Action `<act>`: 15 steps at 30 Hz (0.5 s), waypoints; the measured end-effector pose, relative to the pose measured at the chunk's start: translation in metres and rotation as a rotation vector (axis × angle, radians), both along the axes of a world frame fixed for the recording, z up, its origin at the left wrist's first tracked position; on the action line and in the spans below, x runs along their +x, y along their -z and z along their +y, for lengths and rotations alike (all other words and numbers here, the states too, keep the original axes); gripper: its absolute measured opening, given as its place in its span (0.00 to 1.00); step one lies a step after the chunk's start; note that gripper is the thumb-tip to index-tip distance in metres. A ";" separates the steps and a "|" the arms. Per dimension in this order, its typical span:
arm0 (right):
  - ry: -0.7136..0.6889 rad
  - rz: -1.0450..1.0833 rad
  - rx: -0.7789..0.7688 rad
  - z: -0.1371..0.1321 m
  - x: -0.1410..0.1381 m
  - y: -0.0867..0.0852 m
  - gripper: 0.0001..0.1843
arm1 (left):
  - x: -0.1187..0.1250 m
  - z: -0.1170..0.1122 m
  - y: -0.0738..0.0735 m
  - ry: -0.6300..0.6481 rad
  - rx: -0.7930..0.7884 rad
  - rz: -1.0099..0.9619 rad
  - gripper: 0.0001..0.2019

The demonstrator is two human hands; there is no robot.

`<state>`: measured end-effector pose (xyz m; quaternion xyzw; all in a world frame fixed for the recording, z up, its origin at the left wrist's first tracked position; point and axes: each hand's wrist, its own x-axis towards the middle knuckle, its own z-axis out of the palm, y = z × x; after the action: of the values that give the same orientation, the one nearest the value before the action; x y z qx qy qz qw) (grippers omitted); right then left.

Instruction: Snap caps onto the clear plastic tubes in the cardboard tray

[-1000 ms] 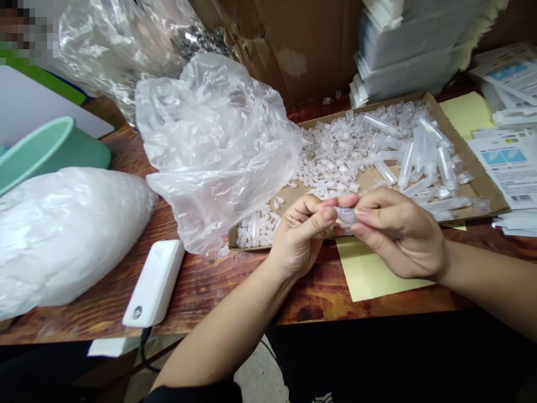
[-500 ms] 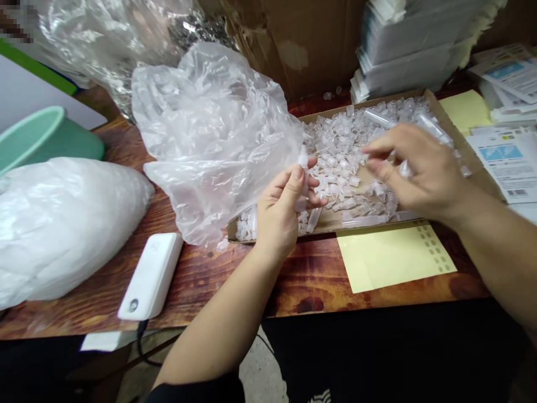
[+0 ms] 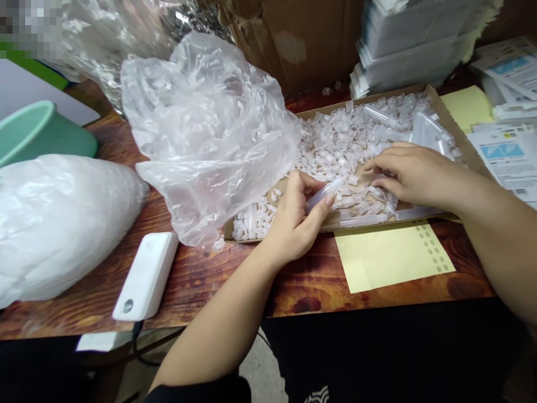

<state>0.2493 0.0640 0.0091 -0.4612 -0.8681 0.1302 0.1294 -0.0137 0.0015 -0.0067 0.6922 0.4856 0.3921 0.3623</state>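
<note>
A worn wooden table (image 3: 201, 280) carries a shallow cardboard tray (image 3: 444, 106) heaped with small clear caps (image 3: 335, 145) and tubes. The left hand (image 3: 296, 221) pinches a clear plastic tube (image 3: 323, 194) between thumb and fingers at the tray's near edge. The right hand (image 3: 413, 174) rests fingers-down on the caps, loosely curled; whether it grips one cannot be told. A crumpled plastic bag (image 3: 205, 134) overlaps the tray's left end.

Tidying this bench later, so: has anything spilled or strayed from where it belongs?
Yes. A few clear caps lie loose on the wooden table behind the cardboard tray, and one small piece sits just outside its front left corner, under the crumpled plastic bag.
</note>
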 end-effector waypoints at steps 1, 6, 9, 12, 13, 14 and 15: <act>0.032 0.064 -0.015 -0.004 -0.003 -0.003 0.11 | 0.000 0.001 0.000 0.030 0.029 0.009 0.09; -0.009 0.513 -0.080 -0.023 -0.015 -0.013 0.14 | 0.001 0.004 0.000 0.126 0.066 0.033 0.07; -0.191 0.596 0.007 -0.026 -0.021 -0.014 0.07 | -0.001 0.005 0.001 0.166 0.082 0.033 0.08; -0.298 0.659 0.105 -0.028 -0.026 -0.013 0.04 | -0.002 0.004 0.002 0.208 0.109 0.038 0.07; -0.314 0.676 0.114 -0.029 -0.027 -0.013 0.04 | -0.002 0.004 0.002 0.222 0.118 0.043 0.07; -0.324 0.690 0.109 -0.031 -0.029 -0.013 0.05 | -0.002 0.003 0.001 0.235 0.133 0.046 0.07; -0.329 0.701 0.096 -0.033 -0.031 -0.013 0.05 | -0.002 0.003 0.000 0.249 0.153 0.050 0.06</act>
<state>0.2188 0.0314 0.0220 -0.2370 -0.8387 0.2579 0.4170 -0.0160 0.0043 -0.0066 0.7821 0.3735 0.3629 0.3421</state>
